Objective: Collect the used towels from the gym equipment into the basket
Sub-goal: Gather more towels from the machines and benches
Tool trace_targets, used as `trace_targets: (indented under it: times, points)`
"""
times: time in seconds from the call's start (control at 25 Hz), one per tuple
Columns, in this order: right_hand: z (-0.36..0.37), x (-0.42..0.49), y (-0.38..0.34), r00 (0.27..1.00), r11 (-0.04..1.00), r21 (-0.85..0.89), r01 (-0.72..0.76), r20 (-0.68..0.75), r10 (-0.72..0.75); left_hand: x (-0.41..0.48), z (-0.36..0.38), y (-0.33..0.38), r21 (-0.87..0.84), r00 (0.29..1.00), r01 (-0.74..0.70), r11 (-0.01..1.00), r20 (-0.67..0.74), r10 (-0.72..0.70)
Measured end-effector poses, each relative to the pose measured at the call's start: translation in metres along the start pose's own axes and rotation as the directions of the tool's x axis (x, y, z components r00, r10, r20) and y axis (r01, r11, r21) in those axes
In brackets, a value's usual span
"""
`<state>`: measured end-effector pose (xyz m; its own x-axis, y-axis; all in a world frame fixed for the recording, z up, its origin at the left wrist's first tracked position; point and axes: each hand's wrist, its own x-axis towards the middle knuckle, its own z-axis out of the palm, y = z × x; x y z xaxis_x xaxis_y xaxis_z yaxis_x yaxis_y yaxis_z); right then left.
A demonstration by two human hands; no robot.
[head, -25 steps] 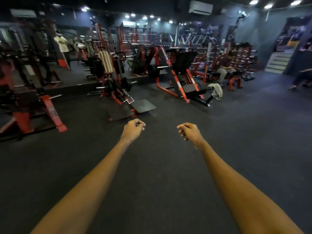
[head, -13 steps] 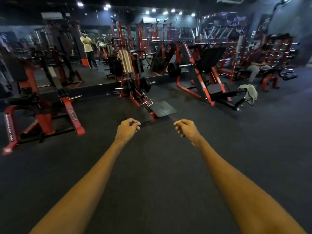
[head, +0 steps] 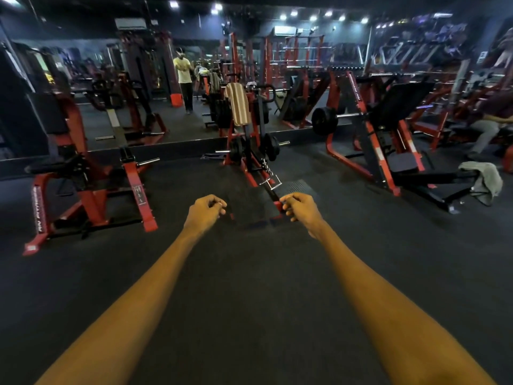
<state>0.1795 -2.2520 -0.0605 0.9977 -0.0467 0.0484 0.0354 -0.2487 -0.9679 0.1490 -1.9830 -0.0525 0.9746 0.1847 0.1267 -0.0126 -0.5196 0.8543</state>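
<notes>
A brown-and-white striped towel [head: 237, 104] hangs over the chest pad of the red row machine [head: 249, 151] straight ahead. A grey towel [head: 484, 180] is draped over the low end of the leg press [head: 388, 140] at the right. My left hand [head: 204, 213] and my right hand [head: 301, 209] are stretched out in front of me over the dark floor, both curled into loose fists with nothing in them, well short of either towel. No basket is in view.
A red plate-loaded machine [head: 83, 173] stands at the left. A wall mirror [head: 166, 79] runs behind the machines and reflects a person in a yellow shirt [head: 183, 79]. Someone sits on a bench [head: 488, 129] at the far right. Dark rubber floor [head: 249, 301] lies between me and the machines.
My view has swung left and moved closer to the row machine, which now sits centred. The grey towel has shifted toward the right edge. Both hands stay closed and empty.
</notes>
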Motion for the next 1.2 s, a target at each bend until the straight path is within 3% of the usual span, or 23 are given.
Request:
trace_targets:
  times: [0.28, 1.2]
  points:
    - [0.086, 0.201, 0.017, 1.0, 1.0, -0.007, -0.027, -0.01, 0.027, 0.203, -0.006, -0.062, -0.013, 0.999, 0.043, 0.999, 0.022, -0.043]
    - [0.267, 0.802, -0.025, 0.998, 0.997, 0.078, -0.005, 0.07, 0.0, 0.812, -0.024, -0.142, -0.002, 0.996, 0.093, 0.996, 0.002, -0.093]
